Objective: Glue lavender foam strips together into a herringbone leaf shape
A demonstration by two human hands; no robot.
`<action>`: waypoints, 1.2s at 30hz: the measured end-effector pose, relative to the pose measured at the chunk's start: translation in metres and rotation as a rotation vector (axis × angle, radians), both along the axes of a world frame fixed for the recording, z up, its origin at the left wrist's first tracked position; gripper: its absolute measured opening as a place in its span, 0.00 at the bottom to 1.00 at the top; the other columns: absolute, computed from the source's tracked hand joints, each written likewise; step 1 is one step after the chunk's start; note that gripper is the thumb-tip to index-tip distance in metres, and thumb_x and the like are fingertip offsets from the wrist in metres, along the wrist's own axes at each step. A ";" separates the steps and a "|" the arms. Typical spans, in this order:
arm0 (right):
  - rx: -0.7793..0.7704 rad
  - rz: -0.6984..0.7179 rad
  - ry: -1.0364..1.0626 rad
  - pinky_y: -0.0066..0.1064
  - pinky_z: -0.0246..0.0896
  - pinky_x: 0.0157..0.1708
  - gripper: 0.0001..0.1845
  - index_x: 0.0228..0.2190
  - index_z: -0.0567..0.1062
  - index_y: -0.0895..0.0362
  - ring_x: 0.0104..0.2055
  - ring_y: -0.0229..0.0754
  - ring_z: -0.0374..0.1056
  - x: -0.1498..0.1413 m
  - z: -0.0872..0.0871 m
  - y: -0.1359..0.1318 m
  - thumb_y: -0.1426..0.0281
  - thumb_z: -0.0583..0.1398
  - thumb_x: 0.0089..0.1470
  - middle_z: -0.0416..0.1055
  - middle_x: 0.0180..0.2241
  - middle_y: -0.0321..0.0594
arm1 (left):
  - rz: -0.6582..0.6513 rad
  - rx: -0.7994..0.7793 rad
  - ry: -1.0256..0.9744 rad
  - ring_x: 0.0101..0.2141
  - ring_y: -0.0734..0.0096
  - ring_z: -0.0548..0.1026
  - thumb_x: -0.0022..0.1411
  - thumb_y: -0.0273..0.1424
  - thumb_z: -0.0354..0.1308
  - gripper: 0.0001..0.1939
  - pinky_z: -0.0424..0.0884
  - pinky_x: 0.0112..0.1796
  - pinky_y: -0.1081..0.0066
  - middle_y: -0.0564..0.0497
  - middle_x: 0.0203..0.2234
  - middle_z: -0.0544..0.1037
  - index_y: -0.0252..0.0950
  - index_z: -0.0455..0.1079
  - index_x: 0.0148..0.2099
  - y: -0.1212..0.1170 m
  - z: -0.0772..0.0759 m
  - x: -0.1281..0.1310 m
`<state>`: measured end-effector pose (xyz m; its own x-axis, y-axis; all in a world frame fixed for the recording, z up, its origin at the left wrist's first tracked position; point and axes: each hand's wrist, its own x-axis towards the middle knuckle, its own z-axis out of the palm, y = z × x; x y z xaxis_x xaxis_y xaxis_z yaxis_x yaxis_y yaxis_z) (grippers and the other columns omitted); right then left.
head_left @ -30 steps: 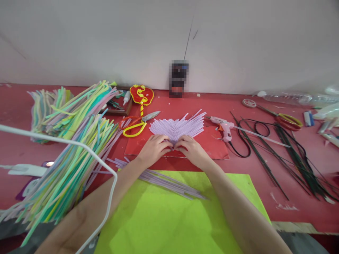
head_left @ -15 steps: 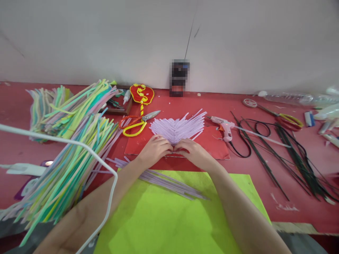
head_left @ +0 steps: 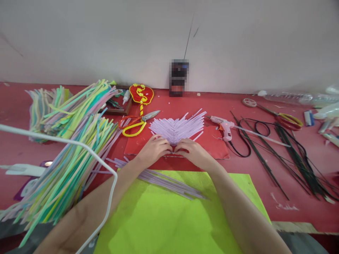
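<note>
A fan of lilac pipe cleaners (head_left: 177, 127), laid in a V pattern, rests on a red board (head_left: 214, 141). At its lower tip my left hand (head_left: 159, 146) and my right hand (head_left: 189, 148) meet almost fingertip to fingertip. Both have their fingers curled in and closed on the bottom of the lilac pipe cleaners, though the exact pinch is hidden. Loose lilac pipe cleaners (head_left: 172, 185) lie below my wrists across a bright yellow-green sheet (head_left: 169, 218).
Bundles of coloured pipe cleaners (head_left: 71, 169) fill the left, with a white cable (head_left: 87, 148) in front. Scissors (head_left: 136, 123) lie left of the board. A pink glue gun (head_left: 224, 128), dark green stems (head_left: 293, 158) and more scissors (head_left: 288, 120) are on the right.
Almost nothing differs. Both hands stay at the lower tip of the lilac fan, and the view has shifted very slightly.
</note>
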<state>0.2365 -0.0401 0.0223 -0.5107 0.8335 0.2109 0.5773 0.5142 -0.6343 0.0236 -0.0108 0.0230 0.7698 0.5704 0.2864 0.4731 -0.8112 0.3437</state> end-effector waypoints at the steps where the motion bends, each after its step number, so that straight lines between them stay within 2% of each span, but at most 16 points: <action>1: 0.000 -0.004 0.000 0.35 0.61 0.43 0.06 0.31 0.75 0.55 0.40 0.40 0.65 0.000 0.000 0.000 0.74 0.57 0.57 0.72 0.34 0.38 | -0.001 -0.013 -0.001 0.39 0.72 0.72 0.67 0.30 0.52 0.08 0.53 0.53 0.64 0.54 0.36 0.78 0.37 0.73 0.39 0.000 0.000 0.000; 22: -0.033 0.007 0.025 0.34 0.61 0.42 0.05 0.31 0.75 0.54 0.40 0.40 0.66 0.001 -0.001 0.000 0.74 0.58 0.56 0.72 0.33 0.37 | -0.021 -0.058 -0.030 0.40 0.73 0.72 0.65 0.31 0.56 0.06 0.54 0.52 0.65 0.55 0.36 0.77 0.38 0.74 0.38 0.006 -0.008 -0.002; 36: -0.014 -0.037 0.001 0.34 0.62 0.41 0.08 0.30 0.75 0.54 0.39 0.40 0.66 -0.002 0.003 -0.002 0.74 0.57 0.57 0.72 0.33 0.38 | 0.010 -0.052 -0.002 0.40 0.71 0.72 0.66 0.30 0.54 0.07 0.54 0.53 0.63 0.54 0.35 0.77 0.37 0.73 0.37 0.002 -0.002 0.001</action>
